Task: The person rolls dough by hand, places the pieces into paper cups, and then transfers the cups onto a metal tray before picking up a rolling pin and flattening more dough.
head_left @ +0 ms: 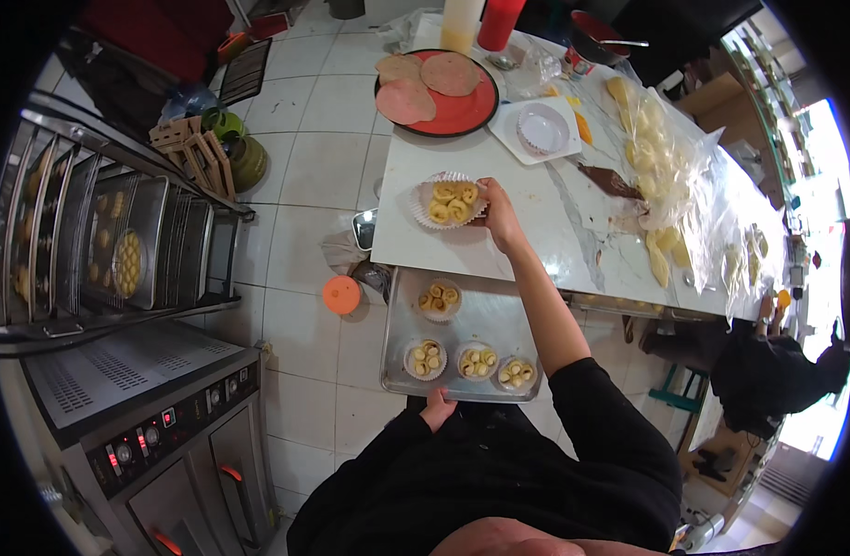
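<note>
My right hand, its fingers closed on the rim, holds a white fluted paper baking cup over the near left corner of the table. Several pale rolled dough pieces sit in that cup. Below the table edge, my left hand grips the near rim of a metal baking tray. Three filled cups line the tray's near side: a left one, a middle one and a right one. A fourth filled cup stands farther back on it.
On the marble table are a red plate with pink round slices, a white tray bearing a paper cup, and dough under plastic. A tray rack and an oven stand left. Another person is far right.
</note>
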Demonstrator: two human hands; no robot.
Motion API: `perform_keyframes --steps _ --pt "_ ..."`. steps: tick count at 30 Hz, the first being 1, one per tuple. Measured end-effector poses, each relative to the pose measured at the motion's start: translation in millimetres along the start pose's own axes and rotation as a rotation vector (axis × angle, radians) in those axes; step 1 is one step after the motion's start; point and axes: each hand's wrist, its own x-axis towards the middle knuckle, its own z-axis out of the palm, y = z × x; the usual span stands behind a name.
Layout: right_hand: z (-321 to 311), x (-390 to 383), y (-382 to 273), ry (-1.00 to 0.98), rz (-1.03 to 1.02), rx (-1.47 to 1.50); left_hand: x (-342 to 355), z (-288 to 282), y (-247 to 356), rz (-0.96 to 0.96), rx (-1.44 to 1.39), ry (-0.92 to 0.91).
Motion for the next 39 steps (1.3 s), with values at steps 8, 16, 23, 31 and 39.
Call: perform_keyframes --steps 8,16,23,31,39 --pt "-75.6 -124.6 67.3 -0.163 0.325 0.236 -13.6 6.9 7.7 0.028 0.104 0.010" --pt "-127.0 -117.5 189.4 0.181 0.498 0.328 -22.5 -14.2 15.4 0.031 0.190 -0.136" --pt "-112.1 -141.1 76.7 -0.195 0.072 -0.948 -49.9 -4.8 13.2 0.891 1.505 -0.331" --pt "-83.8 -32.9 27.0 0.399 -0.665 -1.121 -1.0 -14.2 12.8 0.799 1.392 -0.376" --pt "-73.4 -9.7 22.5 0.185 -0.725 -1.270 -32.4 13.2 -6.4 0.326 0.464 -0.295"
